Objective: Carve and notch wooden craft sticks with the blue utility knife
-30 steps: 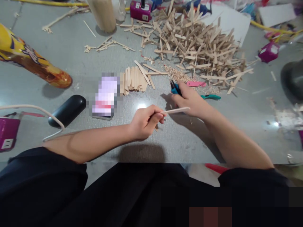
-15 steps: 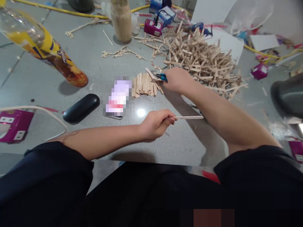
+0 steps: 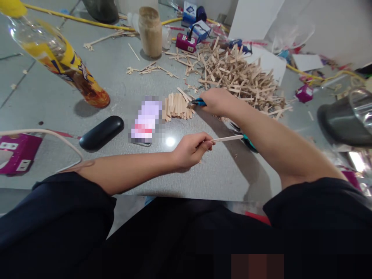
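My left hand (image 3: 190, 151) is closed around one end of a flat wooden craft stick (image 3: 228, 138), which points right above the table. My right hand (image 3: 217, 101) grips a small pair of blue-handled pliers (image 3: 198, 102). The jaws of the pliers are at the right end of a neat row of craft sticks (image 3: 176, 106); whether they pinch one I cannot tell. A loose stick slants across the top of that row. Behind my right hand rises a big heap of craft sticks (image 3: 241, 73). A tool with a green handle (image 3: 250, 144) lies partly hidden under my right forearm.
Left of the row lies a phone (image 3: 145, 120), then a dark oval case (image 3: 101, 133). A bottle (image 3: 87, 83) with a yellow label stands farther left. At the back are a jar (image 3: 150, 35) and a purple power socket (image 3: 186, 42). A metal pot (image 3: 340, 116) lies right.
The pliers have dropped slightly toward the row of sticks. In my left hand, the stick's free end now tilts up a little. The view has shifted slightly to the right.
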The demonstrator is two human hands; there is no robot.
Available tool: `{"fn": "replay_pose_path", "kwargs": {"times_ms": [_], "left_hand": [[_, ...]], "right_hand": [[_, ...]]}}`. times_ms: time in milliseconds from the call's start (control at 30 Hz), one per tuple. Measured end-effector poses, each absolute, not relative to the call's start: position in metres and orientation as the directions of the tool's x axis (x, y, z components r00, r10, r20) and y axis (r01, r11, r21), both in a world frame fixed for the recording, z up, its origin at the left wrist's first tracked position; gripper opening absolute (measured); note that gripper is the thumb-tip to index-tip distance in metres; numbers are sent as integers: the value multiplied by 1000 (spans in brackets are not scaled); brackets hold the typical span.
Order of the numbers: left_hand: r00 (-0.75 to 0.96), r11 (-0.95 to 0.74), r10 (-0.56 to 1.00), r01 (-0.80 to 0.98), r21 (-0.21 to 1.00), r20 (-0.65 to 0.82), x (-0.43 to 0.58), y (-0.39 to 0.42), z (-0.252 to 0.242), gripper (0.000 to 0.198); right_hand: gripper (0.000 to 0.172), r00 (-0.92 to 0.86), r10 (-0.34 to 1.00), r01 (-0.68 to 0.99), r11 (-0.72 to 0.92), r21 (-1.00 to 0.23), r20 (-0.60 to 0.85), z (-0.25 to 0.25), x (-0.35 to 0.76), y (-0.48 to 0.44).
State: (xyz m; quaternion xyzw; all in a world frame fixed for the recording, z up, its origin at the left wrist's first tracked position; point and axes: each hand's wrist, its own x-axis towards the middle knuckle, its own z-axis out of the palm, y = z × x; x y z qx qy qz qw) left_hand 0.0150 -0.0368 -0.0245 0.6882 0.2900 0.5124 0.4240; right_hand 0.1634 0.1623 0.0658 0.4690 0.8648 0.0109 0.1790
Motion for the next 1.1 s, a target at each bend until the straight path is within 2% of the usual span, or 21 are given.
{"fn": "replay_pose_path", "kwargs": {"times_ms": [367, 533, 733, 833, 933, 1000, 1100], "left_hand": [[299, -509, 808, -82, 857, 508, 16, -38, -20, 28], [274, -564, 786, -49, 824, 555, 16, -35, -21, 25], [260, -588, 775, -38, 808, 576, 17, -32, -22, 29], [267, -568, 789, -29, 823, 554, 17, -33, -23, 31], [270, -567, 788, -28, 823, 553, 17, -32, -24, 32], [256, -597, 772, -25, 802, 582, 17, -31, -25, 31], [189, -670, 725, -26, 742, 662, 18, -27, -25, 29]], "right_hand": [[30, -508, 794, 803, 577, 150, -333, 78, 158, 175], [28, -501, 790, 812, 571, 125, -353, 74, 161, 188], [30, -510, 790, 777, 592, 211, -340, 67, 156, 193], [32, -488, 815, 804, 559, 203, -311, 69, 156, 195], [32, -428, 861, 887, 458, 52, -273, 76, 160, 192], [31, -378, 880, 925, 347, -154, -288, 81, 160, 185], [22, -344, 868, 883, 170, -437, -358, 82, 154, 170]]}}
